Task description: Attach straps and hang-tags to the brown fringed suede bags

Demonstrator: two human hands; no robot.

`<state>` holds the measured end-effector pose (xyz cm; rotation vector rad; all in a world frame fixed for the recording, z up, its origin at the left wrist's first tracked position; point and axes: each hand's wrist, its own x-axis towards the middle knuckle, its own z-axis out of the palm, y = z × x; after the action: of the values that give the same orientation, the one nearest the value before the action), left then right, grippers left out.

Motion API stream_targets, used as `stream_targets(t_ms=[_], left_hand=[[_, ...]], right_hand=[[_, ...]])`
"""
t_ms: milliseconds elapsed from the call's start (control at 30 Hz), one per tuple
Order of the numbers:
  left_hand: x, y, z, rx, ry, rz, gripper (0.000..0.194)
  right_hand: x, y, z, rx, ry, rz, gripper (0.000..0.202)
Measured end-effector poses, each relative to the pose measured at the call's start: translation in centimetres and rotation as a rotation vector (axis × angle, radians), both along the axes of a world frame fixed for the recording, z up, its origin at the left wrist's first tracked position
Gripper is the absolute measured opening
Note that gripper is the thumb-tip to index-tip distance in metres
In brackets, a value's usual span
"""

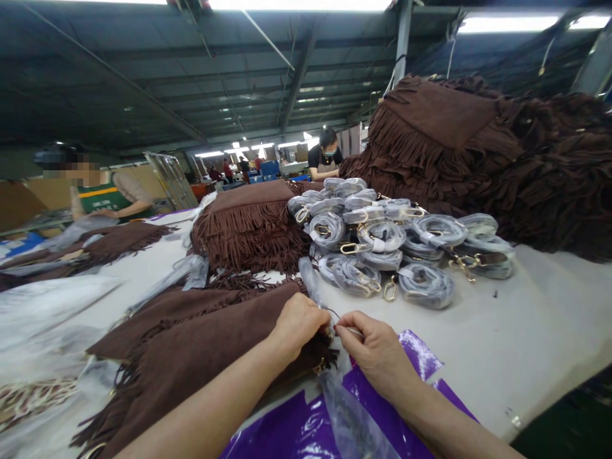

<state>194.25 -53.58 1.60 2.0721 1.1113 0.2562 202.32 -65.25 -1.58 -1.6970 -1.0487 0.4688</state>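
Observation:
A brown fringed suede bag [205, 331] lies on the table in front of me. My left hand [301, 322] is closed at the bag's right end, close to gold-coloured metal hardware; what its fingers grip is hidden. Just to its right, my right hand [370, 344] pinches a thin dark cord [333, 312] that arches between the two hands. Below them, a clear plastic-wrapped strap [354, 414] trails from the bag's end across shiny purple sheeting [291, 427].
Coiled, plastic-wrapped straps with gold clips [382, 236] are heaped beyond my hands. Stacked fringed bags [251, 223] stand behind, with a taller pile [444, 127] at the right. Clear plastic [52, 306] lies left. Two people [115, 191] [325, 156] work across the table.

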Motion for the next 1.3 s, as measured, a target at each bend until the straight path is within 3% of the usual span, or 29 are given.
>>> stream_targets(t_ms=[133, 467, 833, 967, 1067, 1167, 1300], left_hand=[[0.0, 0.2, 0.0, -0.025, -0.008, -0.019, 0.011], [0.1, 0.4, 0.1, -0.044, -0.018, -0.026, 0.011], [-0.3, -0.4, 0.8, -0.120, -0.049, -0.054, 0.011], [-1.3, -0.1, 1.1, -0.194, -0.076, -0.152, 0.015], [-2.3, 0.6, 0.4, -0.209, -0.114, -0.278, 0.025], [-2.9, 1.0, -0.5, -0.135, -0.146, -0.375, 0.025], [-2.8, 0.6, -1.1, 0.082, -0.109, -0.322, 0.019]], right_hand=[[0.1, 0.2, -0.3, -0.021, -0.125, -0.061, 0.020], [-0.3, 0.4, -0.6, -0.021, -0.211, -0.024, 0.020], [0.2, 1.1, -0.5, 0.011, 0.231, 0.155, 0.026], [0.4, 1.4, 0.2, -0.109, 0.427, 0.162, 0.024], [0.4, 1.6, 1.1, -0.213, 0.545, 0.147, 0.019], [0.5, 1.7, 1.3, -0.266, 0.583, 0.126, 0.018], [0.5, 2.0, 0.1, -0.228, 0.530, 0.113, 0.023]])
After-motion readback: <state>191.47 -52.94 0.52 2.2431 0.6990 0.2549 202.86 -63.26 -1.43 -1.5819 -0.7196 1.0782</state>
